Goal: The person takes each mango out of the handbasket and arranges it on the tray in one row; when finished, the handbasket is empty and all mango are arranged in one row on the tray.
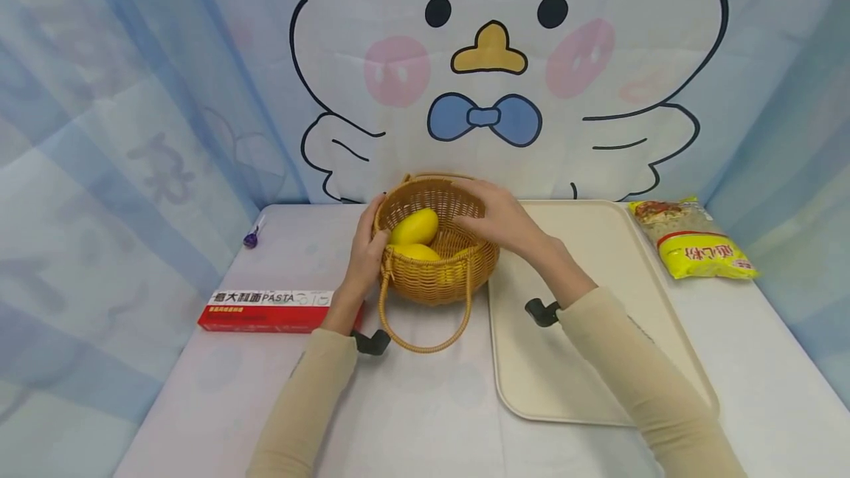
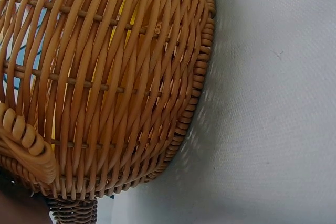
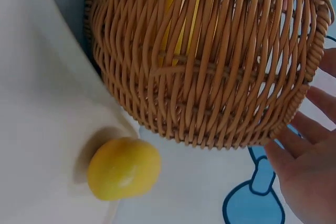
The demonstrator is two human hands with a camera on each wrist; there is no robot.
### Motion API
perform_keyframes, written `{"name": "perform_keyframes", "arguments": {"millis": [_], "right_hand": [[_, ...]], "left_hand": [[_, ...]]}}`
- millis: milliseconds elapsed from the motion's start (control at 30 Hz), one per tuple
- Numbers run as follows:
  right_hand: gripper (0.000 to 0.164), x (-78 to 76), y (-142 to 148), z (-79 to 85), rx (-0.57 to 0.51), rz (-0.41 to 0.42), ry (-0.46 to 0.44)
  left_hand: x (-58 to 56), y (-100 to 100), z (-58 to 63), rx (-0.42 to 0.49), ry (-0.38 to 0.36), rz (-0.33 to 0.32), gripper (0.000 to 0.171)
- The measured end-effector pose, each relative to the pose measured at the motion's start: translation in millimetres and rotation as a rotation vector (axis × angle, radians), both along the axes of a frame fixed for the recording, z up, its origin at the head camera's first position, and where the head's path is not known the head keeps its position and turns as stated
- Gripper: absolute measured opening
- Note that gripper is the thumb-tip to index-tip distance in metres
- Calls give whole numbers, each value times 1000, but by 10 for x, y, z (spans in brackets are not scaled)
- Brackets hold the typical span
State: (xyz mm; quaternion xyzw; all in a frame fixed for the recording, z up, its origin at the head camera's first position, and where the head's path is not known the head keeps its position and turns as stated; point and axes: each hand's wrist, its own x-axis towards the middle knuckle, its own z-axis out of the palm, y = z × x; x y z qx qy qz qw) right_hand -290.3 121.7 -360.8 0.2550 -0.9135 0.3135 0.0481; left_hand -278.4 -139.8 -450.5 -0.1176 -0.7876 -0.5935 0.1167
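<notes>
A wicker basket (image 1: 432, 282) stands at the middle of the table, its looped handle folded down toward me. Smooth yellow fruits (image 1: 415, 227) lie inside; their exact kind is unclear. My left hand (image 1: 365, 249) grips the basket's left rim, thumb near the front. At the right rim my right hand (image 1: 508, 220) holds on, its thumb over the opening and its fingers along the back edge. The right wrist view shows another yellow fruit (image 3: 124, 169) outside the basket, hidden in the head view. Through the weave in the left wrist view, yellow shows inside the basket (image 2: 121, 77).
A beige tray (image 1: 551, 389) lies to the right, partly beneath my right arm. Beyond it sits a yellow bag of pasta (image 1: 697, 242). On the left are a red and white pasta box (image 1: 265, 312) and a small purple-wrapped lollipop (image 1: 251, 239). A printed curtain hangs behind.
</notes>
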Motion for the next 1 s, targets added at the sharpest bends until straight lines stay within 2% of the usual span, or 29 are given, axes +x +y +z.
{"name": "perform_keyframes", "arguments": {"millis": [267, 767, 833, 1000], "right_hand": [[62, 12, -173, 8, 73, 48, -67], [67, -39, -391, -13, 229, 112, -168], [67, -53, -426, -25, 252, 110, -177], [67, -79, -498, -50, 281, 113, -208]], "left_hand": [[-14, 1, -30, -6, -9, 16, 66], [-3, -4, 3, -3, -10, 6, 65], [20, 0, 36, 5, -15, -6, 65], [172, 25, 246, 12, -38, -33, 65]]}}
